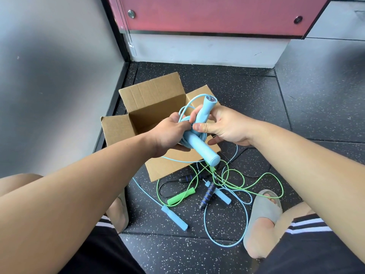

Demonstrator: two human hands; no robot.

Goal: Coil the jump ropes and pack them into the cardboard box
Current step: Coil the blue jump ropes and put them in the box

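Dark speckled rubber floor (246, 99), grey wall left, pink panel (217, 14) at top. Light-blue jump rope (204, 149) is held in the air just above the open cardboard box (150, 97), cord bundled in loops around its two handles. Left hand (167, 135) grips the coil and the lower handle; right hand (227, 125) pinches the upper handle, thumb in front and fingers behind. The hands are close together, both clamped on the same rope. Step looks like finishing the coil before dropping it in. To do it well: tuck the slack loop hanging under the left hand, keep both handles side by side, and lower the bundle in without loosening the grip. On the floor near the box front lie a green rope (180, 196), a black rope (206, 194) and a second light-blue rope (173, 217), all tangled. A grey slipper (262, 210) sits to the right. Box bottom is partly hidden by the arms, so contents are unclear. Which cord is which in the tangle is hard to trace.
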